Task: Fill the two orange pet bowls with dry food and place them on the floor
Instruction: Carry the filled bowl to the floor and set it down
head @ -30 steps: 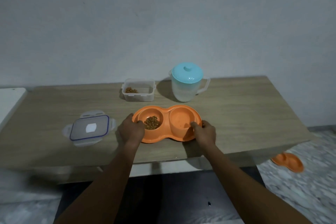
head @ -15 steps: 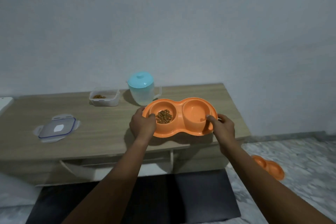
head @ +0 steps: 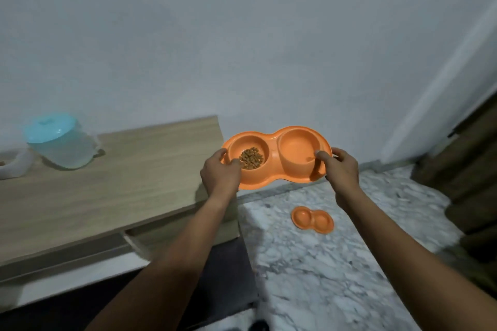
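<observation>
I hold an orange double pet bowl [head: 274, 177] in the air, past the right end of the wooden table [head: 107, 191]. My left hand [head: 219, 172] grips its left rim and my right hand [head: 340, 166] grips its right rim. Brown dry food [head: 251, 158] lies in the left cup; the right cup looks bare. A second orange double bowl [head: 313, 220] rests on the marble floor [head: 322, 277] below, between my forearms.
A clear jug with a light blue lid [head: 57, 140] stands at the table's back left. A dark mat [head: 223, 277] lies on the floor under the table's end. Brown curtain or furniture [head: 468, 169] fills the right edge, by the wall.
Both hands lifted the orange double bowl off the table and carried it rightward beyond the table's end. My view swung right, bringing the floor bowl toward the centre.
</observation>
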Demonstrator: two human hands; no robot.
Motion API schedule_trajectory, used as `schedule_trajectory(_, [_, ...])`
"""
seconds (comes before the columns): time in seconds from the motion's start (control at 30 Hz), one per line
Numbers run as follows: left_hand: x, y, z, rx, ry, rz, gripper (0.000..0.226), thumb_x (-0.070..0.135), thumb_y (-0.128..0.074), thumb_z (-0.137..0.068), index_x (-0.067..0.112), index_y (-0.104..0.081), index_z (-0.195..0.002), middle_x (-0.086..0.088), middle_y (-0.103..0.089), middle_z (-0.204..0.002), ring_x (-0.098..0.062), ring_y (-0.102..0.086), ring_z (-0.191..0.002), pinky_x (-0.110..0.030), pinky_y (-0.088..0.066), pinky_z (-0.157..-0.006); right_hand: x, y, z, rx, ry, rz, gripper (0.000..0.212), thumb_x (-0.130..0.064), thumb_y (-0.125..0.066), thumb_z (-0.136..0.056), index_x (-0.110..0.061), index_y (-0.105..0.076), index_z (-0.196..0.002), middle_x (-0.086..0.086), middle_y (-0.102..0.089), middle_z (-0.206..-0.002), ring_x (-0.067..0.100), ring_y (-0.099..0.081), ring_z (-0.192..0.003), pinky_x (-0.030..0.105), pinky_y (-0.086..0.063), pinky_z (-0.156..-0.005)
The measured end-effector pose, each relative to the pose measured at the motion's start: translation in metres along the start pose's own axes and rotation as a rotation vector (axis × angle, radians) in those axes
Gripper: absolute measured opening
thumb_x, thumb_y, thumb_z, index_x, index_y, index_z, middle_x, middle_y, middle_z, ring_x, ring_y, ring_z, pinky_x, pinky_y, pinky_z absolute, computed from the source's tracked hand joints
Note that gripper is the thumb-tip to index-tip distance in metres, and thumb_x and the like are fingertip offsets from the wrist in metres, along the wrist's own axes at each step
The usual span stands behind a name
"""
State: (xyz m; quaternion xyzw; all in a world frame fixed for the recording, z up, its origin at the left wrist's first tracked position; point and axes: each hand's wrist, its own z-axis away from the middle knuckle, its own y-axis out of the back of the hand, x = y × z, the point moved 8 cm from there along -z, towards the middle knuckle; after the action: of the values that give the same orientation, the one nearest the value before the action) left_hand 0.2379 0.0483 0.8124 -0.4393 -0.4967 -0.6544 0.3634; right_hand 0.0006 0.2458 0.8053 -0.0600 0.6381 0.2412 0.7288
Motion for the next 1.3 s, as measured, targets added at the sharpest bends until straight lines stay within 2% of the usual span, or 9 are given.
schedule_trajectory(0.23, [-0.026,-0.16,-0.013,-0.085,0.074,-0.028,0.046,0.018,-0.061,-0.085,0.02,-0.061,-0.131,-0.004,-0.065,-0.129,-0.026,-0.06,-0.118,-0.04,-0.049,-0.1,0.066,0.071,-0.109,0.048,-0.105,0.064,0.034,-0.032,-0.071,-0.088,-0.019,-0.064,-0.119,0.003,-0.066,-0.115,0.025,-0.063,-0.104,0.038,-0.047,-0.078])
schedule_trajectory(0.4, [-0.093,-0.254,-0.061,-0.094,0.179,-0.015,0.042,0.017,-0.061,-0.081,0.014,-0.066,-0.122,0.003,-0.064,-0.123,-0.017,-0.06,-0.111,-0.037,-0.049,-0.1,0.145,0.06,-0.203,0.007,-0.22,0.116,0.04,-0.028,-0.074,-0.086,-0.026,-0.061,-0.124,0.003,-0.068,-0.114,0.024,-0.066,-0.104,0.046,-0.055,-0.089])
schedule_trajectory(0.53, [-0.18,-0.311,-0.108,-0.042,0.288,-0.095,0.034,0.009,-0.059,-0.083,0.017,-0.069,-0.115,-0.004,-0.069,-0.106,-0.02,-0.062,-0.102,-0.025,-0.041,-0.081,0.24,0.018,-0.279,-0.067,-0.337,0.169,0.053,-0.034,-0.076,-0.073,-0.03,-0.061,-0.123,0.005,-0.071,-0.114,0.027,-0.07,-0.102,0.054,-0.058,-0.091])
schedule_trajectory(0.73, [-0.389,-0.395,-0.177,0.093,0.394,-0.214,0.031,0.018,-0.058,-0.082,0.018,-0.07,-0.111,-0.007,-0.071,-0.102,-0.024,-0.063,-0.096,-0.034,-0.048,-0.081,0.44,-0.076,-0.384,-0.196,-0.358,0.24,0.048,-0.026,-0.08,-0.079,-0.027,-0.06,-0.123,0.003,-0.068,-0.107,0.027,-0.071,-0.089,0.039,-0.061,-0.067])
schedule_trajectory(0.83, [-0.498,-0.431,-0.205,0.144,0.407,-0.226,0.033,0.023,-0.057,-0.081,0.02,-0.07,-0.111,-0.002,-0.067,-0.092,-0.019,-0.059,-0.09,-0.027,-0.041,-0.078,0.568,-0.122,-0.42,-0.234,-0.38,0.318,0.049,-0.039,-0.081,-0.07,-0.029,-0.062,-0.114,0.004,-0.072,-0.102,0.03,-0.073,-0.09,0.051,-0.061,-0.08])
schedule_trajectory(0.9, [-0.57,-0.453,-0.219,0.186,0.448,-0.208,0.03,0.014,-0.061,-0.083,0.021,-0.07,-0.111,-0.001,-0.065,-0.092,-0.02,-0.06,-0.091,-0.028,-0.045,-0.079,0.65,-0.151,-0.444,-0.278,-0.363,0.366,0.067,-0.051,-0.077,-0.059,-0.022,-0.066,-0.119,0.007,-0.074,-0.106,0.03,-0.072,-0.096,0.053,-0.058,-0.089])
schedule_trajectory(0.97, [-0.629,-0.469,-0.228,0.198,0.481,-0.206,0.038,0.008,-0.062,-0.08,0.024,-0.069,-0.113,0.001,-0.067,-0.097,-0.02,-0.062,-0.095,-0.032,-0.051,-0.084,0.697,-0.174,-0.455,-0.302,-0.351,0.437,0.075,-0.045,-0.08,-0.066,-0.012,-0.064,-0.131,0.008,-0.072,-0.114,0.03,-0.069,-0.105,0.045,-0.055,-0.094])
schedule_trajectory(1.07, [-0.696,-0.481,-0.239,0.222,0.495,-0.244,0.042,0.006,-0.059,-0.078,0.025,-0.068,-0.114,-0.003,-0.071,-0.107,-0.023,-0.064,-0.102,-0.038,-0.053,-0.091,0.762,-0.201,-0.467,-0.39,-0.374,0.49,0.053,-0.02,-0.076,-0.088,-0.006,-0.06,-0.136,0.003,-0.063,-0.108,0.023,-0.061,-0.099,0.034,-0.048,-0.082])
schedule_trajectory(1.3, [-0.769,-0.493,-0.252,0.179,0.533,-0.327,0.046,0.002,-0.049,-0.083,0.022,-0.066,-0.121,-0.005,-0.068,-0.116,-0.025,-0.06,-0.109,-0.031,-0.048,-0.089,0.829,-0.236,-0.479,-0.469,-0.307,0.625,0.054,-0.03,-0.076,-0.089,-0.003,-0.062,-0.133,0.018,-0.07,-0.124,0.036,-0.067,-0.111,0.051,-0.054,-0.095])
